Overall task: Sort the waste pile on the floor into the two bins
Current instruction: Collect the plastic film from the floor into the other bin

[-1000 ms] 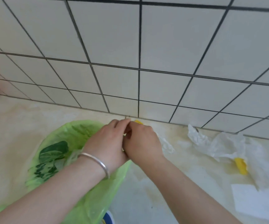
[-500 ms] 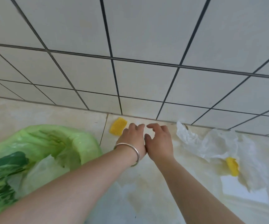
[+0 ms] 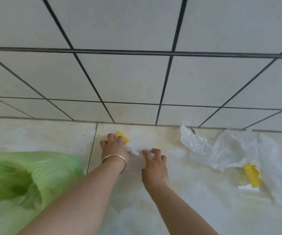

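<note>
Yellow piece: a small yellow ridged scrap (image 3: 123, 137) is lying on the pale tiled floor (image 3: 179, 192) near the wall.
Left hand: the left hand (image 3: 114, 146), with a silver bangle (image 3: 114, 160), is curling its fingers around the scrap.
Right hand: the right hand (image 3: 154, 161) is pinching a crumpled white tissue (image 3: 133, 149).
Bin: a green plastic bin liner (image 3: 31, 180) is sitting to the left.
Pile: a crinkled white plastic sheet (image 3: 230, 150) is lying to the right.

Yellow corn piece (image 3: 124, 137) on floor by wall; crumpled white plastic (image 3: 225, 148) right; green-lined bin (image 3: 18, 180) left
</note>
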